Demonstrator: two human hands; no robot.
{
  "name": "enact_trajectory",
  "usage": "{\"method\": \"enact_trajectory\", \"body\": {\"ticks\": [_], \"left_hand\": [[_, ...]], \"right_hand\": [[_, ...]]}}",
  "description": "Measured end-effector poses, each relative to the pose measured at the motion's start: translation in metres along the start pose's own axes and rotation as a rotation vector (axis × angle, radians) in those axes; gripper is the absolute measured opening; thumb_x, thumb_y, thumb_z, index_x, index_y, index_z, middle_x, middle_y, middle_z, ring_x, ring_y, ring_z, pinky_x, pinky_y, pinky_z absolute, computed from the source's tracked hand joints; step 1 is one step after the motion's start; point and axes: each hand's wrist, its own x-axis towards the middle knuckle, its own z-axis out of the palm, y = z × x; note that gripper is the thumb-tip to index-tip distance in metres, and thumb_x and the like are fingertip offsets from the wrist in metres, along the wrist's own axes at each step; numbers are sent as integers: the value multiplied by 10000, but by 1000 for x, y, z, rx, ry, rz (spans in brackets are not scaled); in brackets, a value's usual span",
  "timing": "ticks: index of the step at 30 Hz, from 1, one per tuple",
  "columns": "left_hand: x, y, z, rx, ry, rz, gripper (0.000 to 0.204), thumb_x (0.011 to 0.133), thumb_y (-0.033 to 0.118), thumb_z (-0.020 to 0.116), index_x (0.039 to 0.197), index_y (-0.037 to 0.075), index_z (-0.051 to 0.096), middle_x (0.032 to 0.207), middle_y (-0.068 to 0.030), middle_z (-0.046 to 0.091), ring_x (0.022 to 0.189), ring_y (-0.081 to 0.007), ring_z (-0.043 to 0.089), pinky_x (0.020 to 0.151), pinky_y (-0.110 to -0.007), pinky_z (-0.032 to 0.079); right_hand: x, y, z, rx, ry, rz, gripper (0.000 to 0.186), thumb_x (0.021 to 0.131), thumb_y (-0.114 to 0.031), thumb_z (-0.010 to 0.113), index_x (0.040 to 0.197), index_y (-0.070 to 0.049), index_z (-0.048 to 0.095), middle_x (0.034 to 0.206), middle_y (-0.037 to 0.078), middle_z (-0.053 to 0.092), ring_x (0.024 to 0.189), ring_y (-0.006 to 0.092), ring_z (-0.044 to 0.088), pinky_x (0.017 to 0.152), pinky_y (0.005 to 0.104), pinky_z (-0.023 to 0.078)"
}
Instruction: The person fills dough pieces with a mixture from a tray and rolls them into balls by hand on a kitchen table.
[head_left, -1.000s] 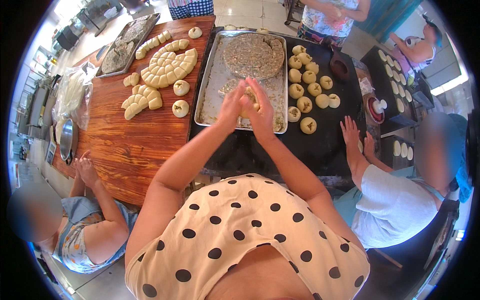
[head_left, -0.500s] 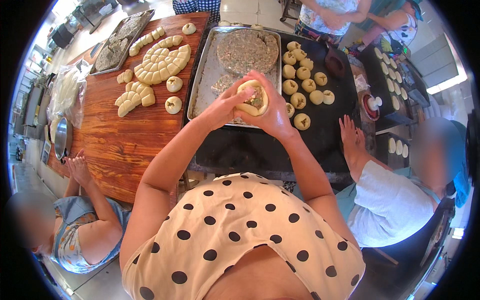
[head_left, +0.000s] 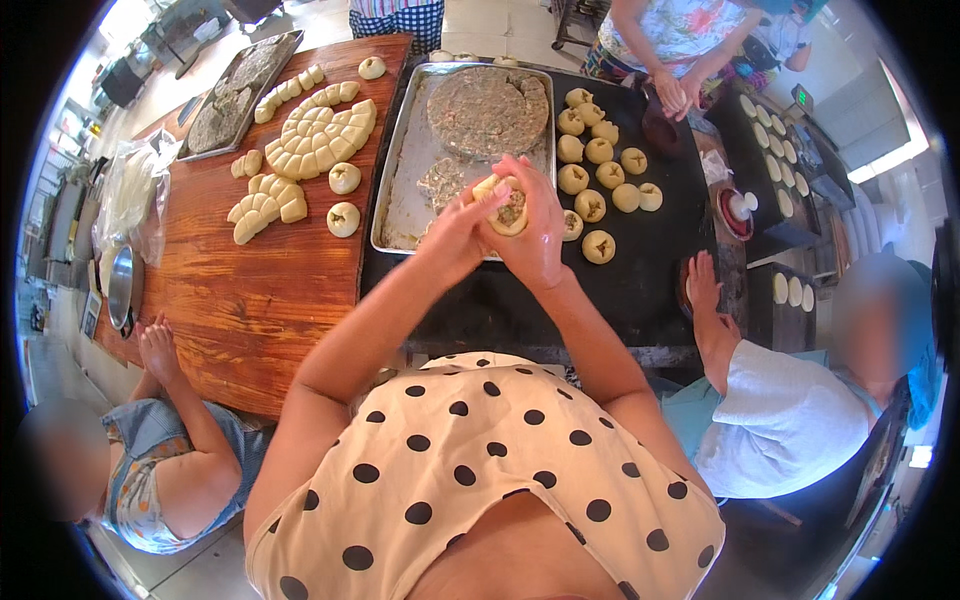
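Note:
Both my hands hold one round of dough (head_left: 514,224) over the near part of a metal tray (head_left: 399,165). Greyish, speckled filling shows inside its open top. My left hand (head_left: 455,232) grips the dough from the left, its thumb at the opening. Around the right side curls my right hand (head_left: 533,232). Behind them on the tray lies a large flat mound of filling (head_left: 485,108), with a smaller heap (head_left: 440,183) nearer the hands. To the right, several filled buns (head_left: 598,247) sit on a black work surface, many with pleated or gaping tops.
On the wooden table (head_left: 280,305) at left are cut dough pieces (head_left: 320,137), two nearby buns (head_left: 343,219) and a second tray of filling (head_left: 228,112). A metal bowl (head_left: 122,285) stands at its left edge. Co-workers' hands (head_left: 158,350) are close on both sides and across.
The dough's opening looks narrower between my hands. Across the table, a person's hands have moved over a dark dish. My view has shifted slightly.

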Motion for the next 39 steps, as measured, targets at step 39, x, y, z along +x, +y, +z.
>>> {"method": "enact_trajectory", "body": {"ticks": [39], "left_hand": [[-3,22,41,300,101,23,899,927,744,181,1509,65,283,1358,-142,494,1257,-244,503,1066,-395,397]], "right_hand": [[8,-15,-25,347,23,80,421,696,-52,812,1071,-26,623,1152,157,632,1062,324,609,938,411,475]]}}
